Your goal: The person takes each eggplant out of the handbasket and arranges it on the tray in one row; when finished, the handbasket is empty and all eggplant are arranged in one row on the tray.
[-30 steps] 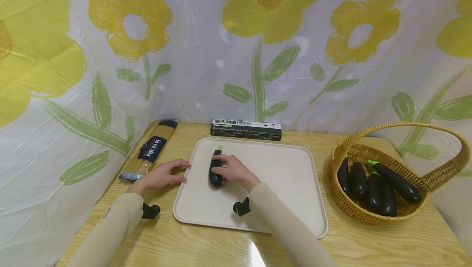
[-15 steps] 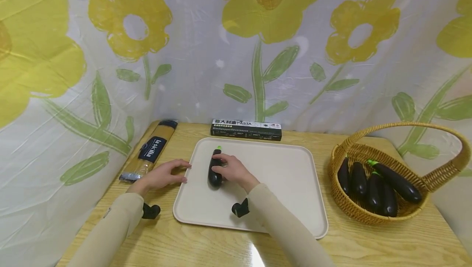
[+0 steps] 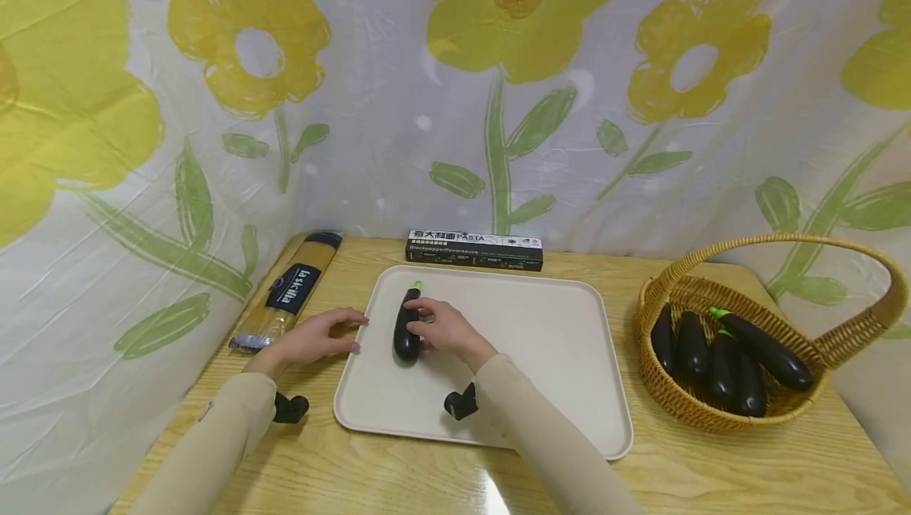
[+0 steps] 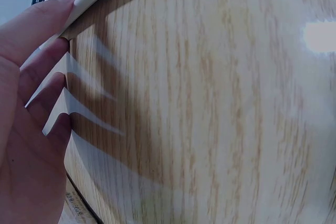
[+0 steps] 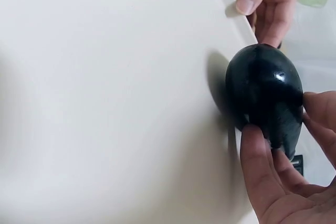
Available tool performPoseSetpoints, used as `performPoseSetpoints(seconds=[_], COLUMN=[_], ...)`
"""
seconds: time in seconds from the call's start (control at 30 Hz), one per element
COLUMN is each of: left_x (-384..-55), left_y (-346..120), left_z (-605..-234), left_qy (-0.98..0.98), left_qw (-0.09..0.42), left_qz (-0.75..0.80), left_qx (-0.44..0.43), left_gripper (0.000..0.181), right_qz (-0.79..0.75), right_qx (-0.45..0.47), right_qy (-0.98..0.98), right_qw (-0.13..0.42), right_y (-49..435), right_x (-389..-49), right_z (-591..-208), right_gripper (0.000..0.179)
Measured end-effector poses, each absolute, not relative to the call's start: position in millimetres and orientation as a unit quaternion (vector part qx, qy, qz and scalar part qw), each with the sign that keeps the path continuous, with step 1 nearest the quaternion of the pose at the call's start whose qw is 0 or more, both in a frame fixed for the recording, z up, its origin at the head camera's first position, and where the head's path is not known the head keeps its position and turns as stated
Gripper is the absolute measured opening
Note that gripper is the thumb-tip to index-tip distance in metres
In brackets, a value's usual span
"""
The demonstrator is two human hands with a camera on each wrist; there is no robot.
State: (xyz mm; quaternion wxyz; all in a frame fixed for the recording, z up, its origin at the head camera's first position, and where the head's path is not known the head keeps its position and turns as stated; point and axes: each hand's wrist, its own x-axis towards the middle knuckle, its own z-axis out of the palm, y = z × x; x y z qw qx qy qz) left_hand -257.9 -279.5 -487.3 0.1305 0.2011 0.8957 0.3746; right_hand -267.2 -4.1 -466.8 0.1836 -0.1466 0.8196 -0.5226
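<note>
In the head view, a dark eggplant (image 3: 406, 341) with a green stem tip lies lengthwise over the left part of a cream tray (image 3: 541, 365). My right hand (image 3: 450, 331) grips it from the right. The right wrist view shows the thumb and fingers on either side of the eggplant (image 5: 265, 85), its rounded end facing the camera. My left hand (image 3: 316, 339) touches the tray's left edge with spread, fairly straight fingers. In the left wrist view, the left thumb (image 4: 47, 19) reaches over the tray's rim while the other fingertips lie along its outer side.
A wicker basket (image 3: 665, 396) with a tall handle holds several eggplants (image 3: 769, 353) to the right of the tray. A pasta packet (image 3: 295, 287) lies at the left, beyond the left hand. A black pasta box (image 3: 473, 251) stands behind the tray against the flowered curtain (image 3: 370, 143).
My right hand has shifted slightly left with the eggplant, bringing it nearer the tray's left edge. My left hand has stayed at that edge.
</note>
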Motion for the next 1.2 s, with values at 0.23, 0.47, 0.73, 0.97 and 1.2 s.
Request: performPoseSetpoints(seconds=[0.23,0.47,0.73,0.97,1.2], left_x=[-257.0,-256.4,-256.7,-256.6,-256.7], left_y=[-279.0,-279.0,-278.7,-278.7,-278.9], left_z=[-485.7,-485.3,-484.4,-485.4,-485.1], left_qy=[0.894,0.895,0.892,0.889,0.89], left_qw=[0.125,0.126,0.13,0.133,0.133], left_qz=[0.374,0.373,0.379,0.385,0.384], left_qx=[0.21,0.209,0.208,0.206,0.209], left_gripper=[0.046,0.046,0.046,0.046,0.046], right_qz=[-0.536,-0.561,-0.563,-0.554,-0.562], right_qx=[-0.143,-0.14,-0.137,-0.137,-0.137], right_qy=[0.81,0.791,0.791,0.797,0.794], right_qw=[0.19,0.2,0.198,0.196,0.188], right_y=[-2.5,-3.7,-4.9,-4.7,-6.3], right_x=[-269.1,-270.3,-269.3,-268.0,-269.1], right_z=[-471.4,-474.4,-473.7,-472.3,-475.5], right_gripper=[0.036,0.039,0.039,0.039,0.038])
